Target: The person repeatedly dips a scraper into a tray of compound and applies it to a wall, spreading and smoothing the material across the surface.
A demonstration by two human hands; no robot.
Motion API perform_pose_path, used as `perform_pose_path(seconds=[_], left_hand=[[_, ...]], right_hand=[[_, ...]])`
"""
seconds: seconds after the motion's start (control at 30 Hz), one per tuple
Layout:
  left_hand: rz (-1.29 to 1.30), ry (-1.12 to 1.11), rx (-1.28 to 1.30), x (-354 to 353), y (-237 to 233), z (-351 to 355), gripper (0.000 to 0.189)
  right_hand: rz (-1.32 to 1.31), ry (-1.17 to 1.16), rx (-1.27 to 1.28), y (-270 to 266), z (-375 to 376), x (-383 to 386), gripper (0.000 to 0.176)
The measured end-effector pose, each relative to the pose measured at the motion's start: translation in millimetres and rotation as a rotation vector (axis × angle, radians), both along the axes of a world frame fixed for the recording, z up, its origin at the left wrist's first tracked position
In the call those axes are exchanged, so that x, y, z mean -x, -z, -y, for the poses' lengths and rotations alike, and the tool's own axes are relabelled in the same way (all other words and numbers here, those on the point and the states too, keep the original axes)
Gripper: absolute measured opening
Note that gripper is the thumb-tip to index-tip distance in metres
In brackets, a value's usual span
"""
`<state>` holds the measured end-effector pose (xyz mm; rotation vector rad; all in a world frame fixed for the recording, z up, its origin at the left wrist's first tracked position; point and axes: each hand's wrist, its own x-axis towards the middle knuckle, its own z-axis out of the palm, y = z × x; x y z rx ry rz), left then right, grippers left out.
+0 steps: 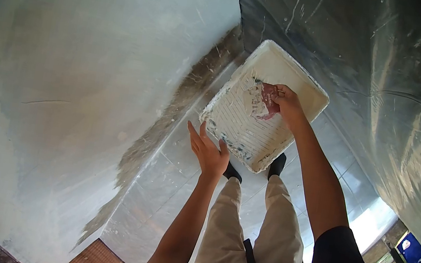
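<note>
The paint tray (286, 69) sits in the upper middle of the frame, on the tiled floor (169, 180) close to where the floor meets the wall (75, 82); it is a white rectangle, coated all over with white paint, with dark smears along its lower left rim; its lower half is ribbed and its upper half is smooth; a red cloth (269, 99), partly caked in white, lies on the ribbed slope near the tray's middle; the right hand (287, 104) reaches in from the lower right, its fingers closed together on that cloth and pressing it against the ribs; the left hand (208, 150) is open, fingers spread and straight, just beside the tray's lower left rim, though whether it touches the rim cannot be told; the tray's long axis runs diagonally, from the lower left of the frame up towards the upper right, with the smooth end pointing up and away from the person; below the tray stand two feet in black socks (232, 172) under beige trousers (228, 228); a paint-spattered plastic sheet (395, 78) fills the upper right
</note>
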<state>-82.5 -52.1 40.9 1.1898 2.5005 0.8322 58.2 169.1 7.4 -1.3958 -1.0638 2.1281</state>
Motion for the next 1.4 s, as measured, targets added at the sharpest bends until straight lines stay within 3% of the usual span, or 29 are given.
perform_pose_path(seconds=[0.03, 0.1, 0.23, 0.5, 0.63, 0.9, 1.23, 1.33, 1.4], left_hand=[[-0.059, 0.036, 0.000, 8.0, -10.7, -2.7, 0.077], [-0.139, 0.067, -0.022, 24.2, -35.3, -10.4, 0.076], [-0.370, 0.138, -0.151, 64.0, -96.4, -34.6, 0.071], [-0.740, 0.275, -0.411, 136.1, -252.9, -70.8, 0.063], [-0.900, 0.309, -0.505, 164.6, -316.2, -73.4, 0.060], [-1.107, 0.340, -0.655, 206.7, -410.8, -54.6, 0.052], [-1.419, 0.297, -0.704, 252.5, -505.5, -6.0, 0.048], [-1.479, 0.280, -0.671, 261.3, -528.1, 5.4, 0.048], [-1.523, 0.263, -0.656, 266.9, -541.7, 14.4, 0.047]], right_hand=[[-0.016, -0.007, -0.021, -11.0, -0.6, 8.4, 0.035], [-0.298, 0.075, 0.079, -40.1, -0.1, 27.3, 0.031], [-0.485, 0.048, 0.091, -113.0, -12.1, 66.5, 0.029], [-0.844, -0.012, 0.022, -298.2, -15.4, 131.1, 0.038], [-0.863, -0.004, -0.060, -374.2, -4.7, 148.2, 0.040], [-1.061, 0.020, -0.129, -451.1, 23.1, 177.2, 0.035], [-0.993, 0.167, -0.487, -502.1, 100.1, 229.7, 0.034], [-0.782, 0.236, -0.905, -510.1, 119.0, 243.7, 0.034], [-0.733, 0.273, -1.010, -521.2, 132.8, 248.2, 0.035]])
